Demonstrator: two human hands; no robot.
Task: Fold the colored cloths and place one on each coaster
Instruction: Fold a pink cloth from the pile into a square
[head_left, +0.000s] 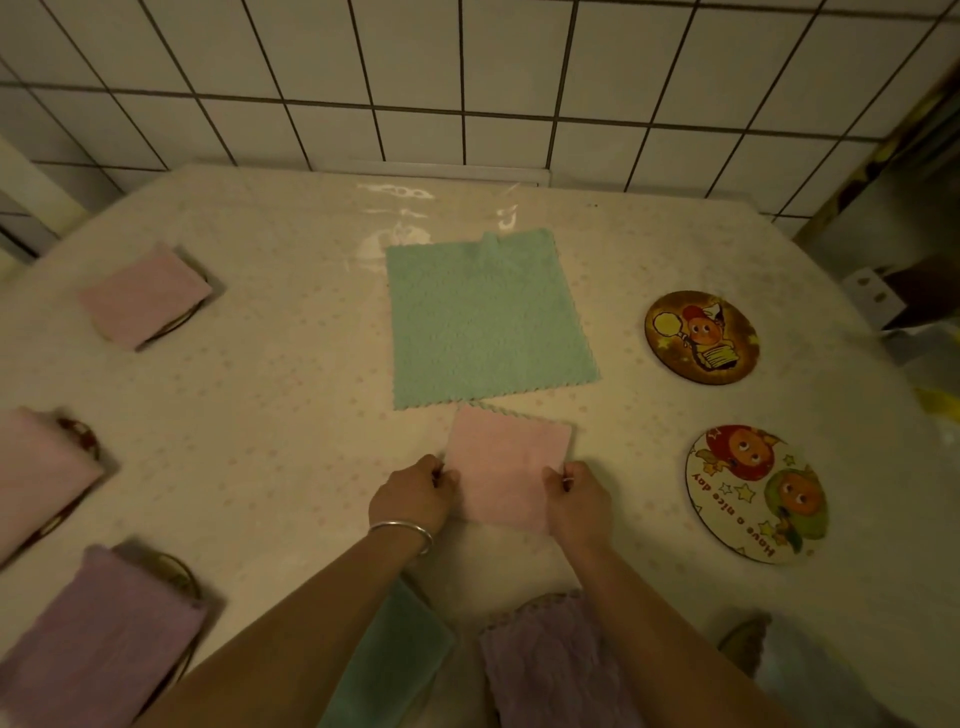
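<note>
A folded pink cloth (506, 462) lies on the table in front of me. My left hand (413, 496) pinches its left edge and my right hand (576, 501) pinches its right edge. Just beyond it a green cloth (485, 319) lies spread flat. Two round cartoon coasters sit bare at the right, the far coaster (701, 338) and the near coaster (756, 493). At the left, a folded pink cloth (143, 293), another pink cloth (36, 475) and a purple cloth (98, 639) each rest on a coaster.
A green cloth (395, 665) and a purple cloth (550, 670) lie at the near edge beneath my arms. The table (270, 395) has a pale dotted cover. A tiled wall (467, 78) rises behind it. Dark clutter stands past the right edge.
</note>
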